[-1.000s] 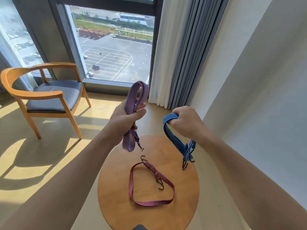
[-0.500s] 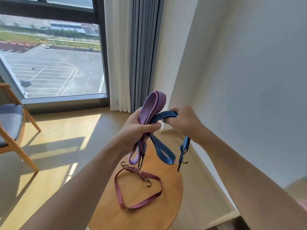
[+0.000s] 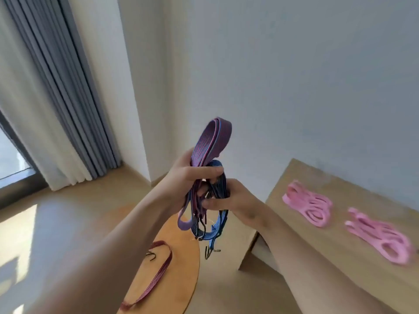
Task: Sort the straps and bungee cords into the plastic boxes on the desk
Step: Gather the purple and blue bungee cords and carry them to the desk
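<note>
My left hand (image 3: pixel 188 177) grips a folded purple bungee cord (image 3: pixel 212 139) whose loop sticks up above the fist. Pressed against it, my right hand (image 3: pixel 231 198) holds a folded blue bungee cord (image 3: pixel 218 227) that hangs down with its metal hooks dangling. Both hands meet over the edge of a round wooden table (image 3: pixel 179 264). A red bungee cord (image 3: pixel 156 270) lies looped on that table, its hook beside it. Two bundles of pink straps (image 3: pixel 310 206) (image 3: pixel 381 236) lie on the wooden desk (image 3: pixel 353 193) at the right. No plastic boxes are in view.
A white wall fills the background. Grey and white curtains (image 3: pixel 56 94) hang at the left beside a window edge. Wooden floor shows between the round table and the desk.
The view has swung right, bringing the desk with pink straps into sight and losing the chair. My hands have come together, so the blue cord now hangs bunched against the purple one.
</note>
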`<action>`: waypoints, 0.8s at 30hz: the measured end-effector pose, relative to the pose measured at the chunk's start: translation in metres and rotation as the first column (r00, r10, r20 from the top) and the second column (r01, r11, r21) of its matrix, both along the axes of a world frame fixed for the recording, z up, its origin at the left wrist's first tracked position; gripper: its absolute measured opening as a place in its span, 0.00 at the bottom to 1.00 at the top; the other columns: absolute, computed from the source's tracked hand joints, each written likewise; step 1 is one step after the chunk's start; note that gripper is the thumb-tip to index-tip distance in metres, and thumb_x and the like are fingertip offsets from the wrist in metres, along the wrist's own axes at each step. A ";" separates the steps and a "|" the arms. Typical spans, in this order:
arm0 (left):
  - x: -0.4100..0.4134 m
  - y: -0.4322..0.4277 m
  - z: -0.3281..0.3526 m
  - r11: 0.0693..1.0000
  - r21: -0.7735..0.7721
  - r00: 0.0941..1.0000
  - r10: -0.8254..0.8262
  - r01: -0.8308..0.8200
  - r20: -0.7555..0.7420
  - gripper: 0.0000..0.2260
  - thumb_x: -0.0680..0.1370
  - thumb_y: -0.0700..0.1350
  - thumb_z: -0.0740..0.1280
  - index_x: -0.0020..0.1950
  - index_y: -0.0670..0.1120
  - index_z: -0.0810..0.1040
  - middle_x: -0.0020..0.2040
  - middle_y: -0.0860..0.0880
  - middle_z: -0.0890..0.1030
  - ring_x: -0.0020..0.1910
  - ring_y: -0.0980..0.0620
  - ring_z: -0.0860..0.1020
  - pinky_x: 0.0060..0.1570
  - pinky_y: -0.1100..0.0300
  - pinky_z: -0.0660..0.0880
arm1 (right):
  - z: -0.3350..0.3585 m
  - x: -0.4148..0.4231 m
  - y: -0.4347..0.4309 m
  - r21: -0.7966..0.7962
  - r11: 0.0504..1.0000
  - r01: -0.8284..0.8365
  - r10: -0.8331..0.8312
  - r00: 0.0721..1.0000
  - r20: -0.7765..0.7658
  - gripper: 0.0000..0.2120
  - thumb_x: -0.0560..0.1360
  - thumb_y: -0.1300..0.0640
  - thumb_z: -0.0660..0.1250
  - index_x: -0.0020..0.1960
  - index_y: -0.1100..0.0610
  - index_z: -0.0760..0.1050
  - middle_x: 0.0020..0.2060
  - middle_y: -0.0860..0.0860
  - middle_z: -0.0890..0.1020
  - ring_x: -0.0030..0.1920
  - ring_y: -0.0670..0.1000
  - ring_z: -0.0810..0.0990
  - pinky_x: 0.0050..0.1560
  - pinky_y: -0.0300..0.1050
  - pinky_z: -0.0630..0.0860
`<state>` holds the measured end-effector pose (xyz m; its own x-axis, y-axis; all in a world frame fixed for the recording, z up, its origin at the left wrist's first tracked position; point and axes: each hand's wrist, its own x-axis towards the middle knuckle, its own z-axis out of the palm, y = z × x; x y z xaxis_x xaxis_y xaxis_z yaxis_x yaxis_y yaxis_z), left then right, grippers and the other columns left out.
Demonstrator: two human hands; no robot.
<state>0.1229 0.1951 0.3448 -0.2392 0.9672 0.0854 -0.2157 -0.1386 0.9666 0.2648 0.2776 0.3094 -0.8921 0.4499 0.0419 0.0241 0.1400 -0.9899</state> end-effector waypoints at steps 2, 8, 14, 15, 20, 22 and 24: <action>0.024 0.012 0.001 0.998 -0.029 0.998 -0.048 0.047 -0.041 0.15 0.68 0.39 0.73 0.54 0.43 0.76 0.35 0.42 0.74 0.23 0.51 0.67 0.22 0.61 0.65 | -0.003 0.032 0.006 0.000 0.998 0.062 -0.062 0.998 0.007 0.11 0.73 0.64 0.74 0.42 0.48 0.81 0.36 0.48 0.79 0.41 0.49 0.79 0.48 0.39 0.75; 0.120 0.057 -0.012 0.986 -0.059 0.982 -0.161 0.156 -0.102 0.16 0.69 0.39 0.73 0.56 0.41 0.79 0.37 0.44 0.77 0.39 0.44 0.72 0.24 0.61 0.65 | -0.023 0.148 0.034 0.023 0.940 0.342 -0.342 0.935 0.094 0.14 0.70 0.57 0.78 0.33 0.54 0.73 0.29 0.51 0.72 0.33 0.51 0.72 0.42 0.47 0.69; 0.237 0.105 -0.029 0.958 -0.115 0.955 -0.276 0.264 -0.110 0.14 0.71 0.40 0.73 0.56 0.40 0.80 0.38 0.41 0.77 0.43 0.40 0.68 0.25 0.60 0.64 | -0.040 0.288 0.046 -0.008 0.856 0.516 -0.503 0.838 0.211 0.12 0.73 0.60 0.76 0.39 0.57 0.72 0.26 0.51 0.71 0.28 0.52 0.71 0.35 0.45 0.72; 0.259 0.114 -0.033 0.949 -0.127 0.947 -0.303 0.289 -0.108 0.14 0.71 0.40 0.73 0.56 0.40 0.80 0.38 0.41 0.77 0.43 0.39 0.68 0.25 0.60 0.64 | -0.042 0.312 0.047 0.007 0.843 0.539 -0.525 0.818 0.237 0.14 0.73 0.58 0.76 0.38 0.56 0.71 0.26 0.52 0.71 0.28 0.52 0.70 0.34 0.45 0.72; 0.379 0.158 -0.043 0.877 -0.249 0.890 -0.446 0.412 -0.097 0.15 0.71 0.42 0.75 0.54 0.39 0.79 0.38 0.41 0.78 0.38 0.45 0.76 0.24 0.61 0.65 | -0.052 0.426 0.052 0.156 0.695 0.701 -0.703 0.619 0.350 0.18 0.75 0.51 0.72 0.34 0.54 0.66 0.23 0.45 0.64 0.26 0.47 0.63 0.35 0.45 0.61; 0.426 0.174 -0.047 0.811 -0.338 0.843 -0.531 0.477 -0.084 0.11 0.74 0.40 0.75 0.54 0.41 0.78 0.40 0.44 0.81 0.41 0.47 0.81 0.25 0.62 0.64 | -0.052 0.473 0.051 0.219 0.598 0.771 -0.780 0.498 0.379 0.19 0.76 0.51 0.70 0.33 0.54 0.64 0.24 0.45 0.63 0.26 0.47 0.61 0.34 0.45 0.59; 0.468 0.189 -0.052 0.766 -0.390 0.805 -0.585 0.510 -0.097 0.11 0.74 0.42 0.76 0.54 0.44 0.79 0.43 0.47 0.84 0.44 0.47 0.84 0.28 0.60 0.62 | -0.054 0.520 0.046 0.231 0.510 0.829 -0.826 0.396 0.400 0.19 0.77 0.51 0.69 0.34 0.55 0.64 0.25 0.47 0.62 0.26 0.47 0.61 0.31 0.43 0.60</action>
